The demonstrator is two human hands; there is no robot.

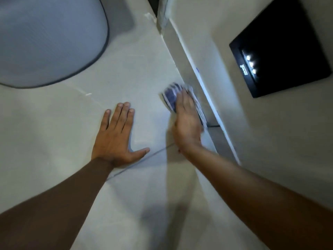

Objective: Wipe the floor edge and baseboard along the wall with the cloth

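Right hand (pixel 187 121): flat, fingers extended and together, palm pressed down on blue-and-white striped cloth (pixel 171 95). No curl of fingers around the fabric; pinned under the palm rather than gripped. Cloth position: on pale tiled floor (pixel 144 73), at the floor edge, touching or just beside the baseboard (pixel 182 56) running diagonally along the wall (pixel 216 24). Cloth and hand blurred.

Left hand (pixel 115 139): fully open, palm down flat on the floor, fingers close together, thumb spread outward, holding nothing. Well apart from the cloth.

Grout line (pixel 144 159) between the two wrists. Grey rounded mat (pixel 46 38) at upper left on the floor. Black panel (pixel 281 51) with three small lights mounted on the wall above the baseboard.
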